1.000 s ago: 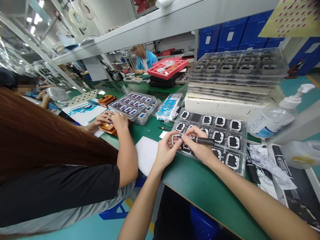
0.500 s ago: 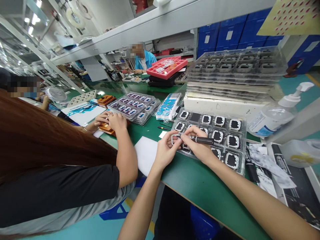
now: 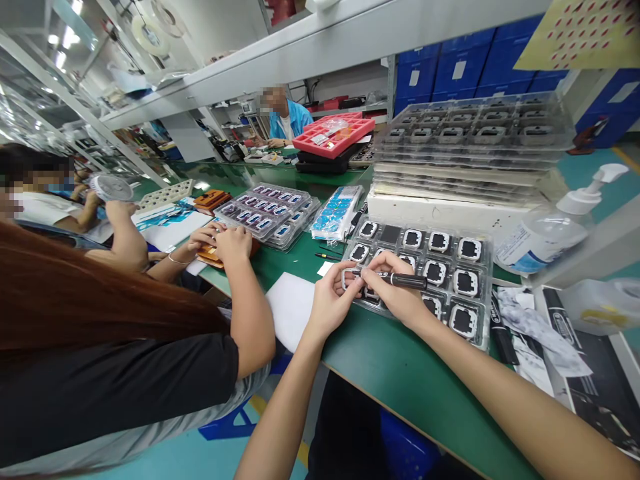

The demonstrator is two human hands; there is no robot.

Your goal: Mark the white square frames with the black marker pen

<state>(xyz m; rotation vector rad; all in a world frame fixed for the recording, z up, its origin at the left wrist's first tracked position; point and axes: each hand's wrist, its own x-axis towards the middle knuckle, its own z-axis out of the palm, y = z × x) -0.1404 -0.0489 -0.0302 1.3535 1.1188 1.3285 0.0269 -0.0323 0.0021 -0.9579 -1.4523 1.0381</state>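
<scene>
Plainly, black marker (image 3: 407,281), white lettering (image 3: 385,275) (perhaps a brand), blurred.

Pump bottle (image 3: 555,230); blue bins (image 3: 473,63), apparently stacked.

Green table (image 3: 380,360) under a parts tray (image 3: 486,293) and white sheet (image 3: 290,308).

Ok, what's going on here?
The right grip holds a black marker, its tip close to a pale frame in the left grip; contact is too small to tell. Both are at the left end of a clear tray of white-rimmed parts on the green bench. To the left, a co-worker's hands are on an orange block.
</scene>
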